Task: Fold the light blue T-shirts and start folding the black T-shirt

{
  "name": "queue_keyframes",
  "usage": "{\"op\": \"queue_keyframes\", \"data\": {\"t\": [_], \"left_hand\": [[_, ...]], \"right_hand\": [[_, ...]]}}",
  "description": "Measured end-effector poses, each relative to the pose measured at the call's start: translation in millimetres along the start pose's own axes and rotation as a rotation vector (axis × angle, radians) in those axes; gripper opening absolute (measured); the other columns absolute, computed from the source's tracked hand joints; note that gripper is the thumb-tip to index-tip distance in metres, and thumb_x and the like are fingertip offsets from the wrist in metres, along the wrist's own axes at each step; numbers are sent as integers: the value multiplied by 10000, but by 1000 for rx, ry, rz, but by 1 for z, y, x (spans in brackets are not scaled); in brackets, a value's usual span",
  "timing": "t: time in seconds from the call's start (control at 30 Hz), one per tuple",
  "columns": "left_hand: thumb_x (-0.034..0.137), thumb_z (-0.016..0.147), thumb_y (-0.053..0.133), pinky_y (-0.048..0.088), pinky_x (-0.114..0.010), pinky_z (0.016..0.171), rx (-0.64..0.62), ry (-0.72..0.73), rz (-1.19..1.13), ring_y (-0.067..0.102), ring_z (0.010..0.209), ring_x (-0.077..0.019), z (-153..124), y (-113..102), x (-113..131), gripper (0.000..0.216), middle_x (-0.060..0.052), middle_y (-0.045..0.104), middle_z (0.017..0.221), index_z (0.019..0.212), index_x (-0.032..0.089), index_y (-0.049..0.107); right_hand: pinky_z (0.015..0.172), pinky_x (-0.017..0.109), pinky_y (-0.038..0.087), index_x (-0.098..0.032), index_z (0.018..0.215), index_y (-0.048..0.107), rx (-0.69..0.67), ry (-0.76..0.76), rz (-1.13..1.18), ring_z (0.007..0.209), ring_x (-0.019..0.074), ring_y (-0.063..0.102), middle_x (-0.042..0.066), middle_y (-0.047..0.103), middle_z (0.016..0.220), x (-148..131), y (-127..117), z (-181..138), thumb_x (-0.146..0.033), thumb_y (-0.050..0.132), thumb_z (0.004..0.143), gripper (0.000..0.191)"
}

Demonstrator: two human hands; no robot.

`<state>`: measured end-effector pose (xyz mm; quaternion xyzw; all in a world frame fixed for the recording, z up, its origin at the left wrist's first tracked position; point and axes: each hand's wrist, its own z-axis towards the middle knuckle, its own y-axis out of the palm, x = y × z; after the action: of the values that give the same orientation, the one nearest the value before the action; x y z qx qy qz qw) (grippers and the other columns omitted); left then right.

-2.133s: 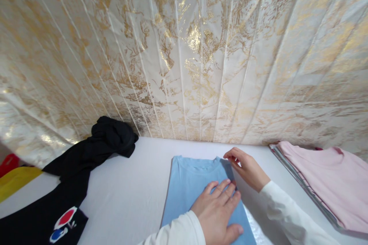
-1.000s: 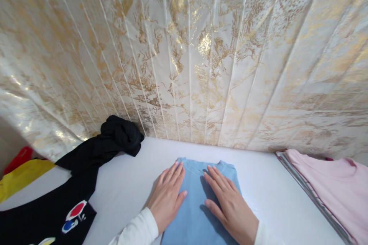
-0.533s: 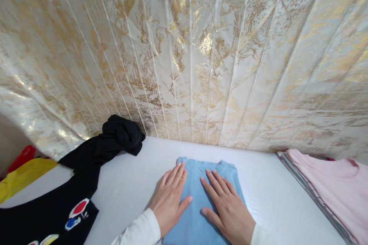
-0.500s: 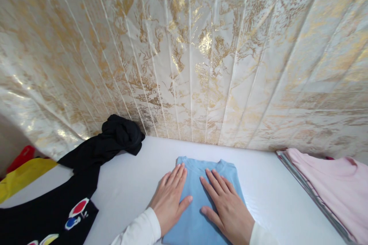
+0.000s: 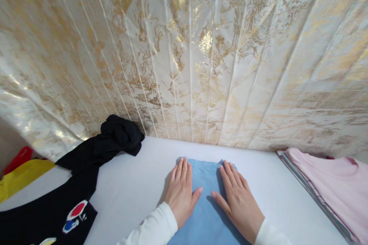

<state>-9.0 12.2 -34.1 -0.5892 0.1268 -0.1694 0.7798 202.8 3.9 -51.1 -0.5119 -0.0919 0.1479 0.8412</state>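
Left hand [image 5: 182, 193] and right hand [image 5: 240, 201] lie flat, palms down, fingers extended, pressing the folded blue shirt [image 5: 207, 214] at mid-bench [image 5: 138, 183]. Smoothing appears in hand; lifting the shirt intact would need grips under both sides. Pink stack [image 5: 336, 187] to the right, black garment [image 5: 86, 164] to the left.

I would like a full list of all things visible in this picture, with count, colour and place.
folded shirt: one, light blue, centre front, under both hands
garment: one, black with red and blue print, left side
cloth: one, yellow, far left edge
red item: one, red, behind the cloth, kind unclear
pink shirt: one, pink, right side, atop a stack
surface: one, white, under everything
wall covering: one, white and gold, behind the surface
left hand: one, open, flat on the folded shirt
right hand: one, open, flat on the folded shirt
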Motion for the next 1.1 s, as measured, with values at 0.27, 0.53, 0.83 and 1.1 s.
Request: {"op": "queue_keyframes", "data": {"t": [0.27, 0.53, 0.83, 1.1], "left_hand": [[544, 917, 375, 310, -503, 1066, -42, -2, -11, 206, 1374, -349, 2, 1, 2, 723, -228, 231, 1482, 1408, 16, 320], [361, 981, 326, 327, -434, 1070, -10, 103, -78, 220, 1389, -252, -20, -17, -3, 536, -140, 213, 1510, 1444, 100, 264], [379, 977, 357, 337, -426, 1072, -2, 207, -96, 251, 1381, -236, -47, -15, 6, 558, -90, 224, 1515, 1470, 174, 194], [289, 986, 341, 354, -415, 1071, 14, 232, -168, 255, 1380, -214, -53, -24, 3, 551, -100, 256, 1507, 1480, 163, 132]], "right_hand": [[1042, 492, 337, -78, 1363, 445, -125, 53, -11, 1356, 343, 281, 231, 298, 1470, -8, -1, -2, -651, 359, 862, 767], [1031, 467, 366, -121, 1372, 438, -95, 36, 17, 1361, 303, 286, 186, 320, 1473, -4, -6, -7, -554, 339, 919, 634], [1031, 471, 372, -167, 1431, 338, -97, -142, 48, 1370, 306, 262, 144, 276, 1495, -33, -20, -38, -523, 382, 916, 628], [1053, 493, 363, -140, 1423, 346, -180, -106, 194, 1384, 295, 220, 126, 255, 1502, -29, -36, -36, -488, 379, 928, 606]]}}
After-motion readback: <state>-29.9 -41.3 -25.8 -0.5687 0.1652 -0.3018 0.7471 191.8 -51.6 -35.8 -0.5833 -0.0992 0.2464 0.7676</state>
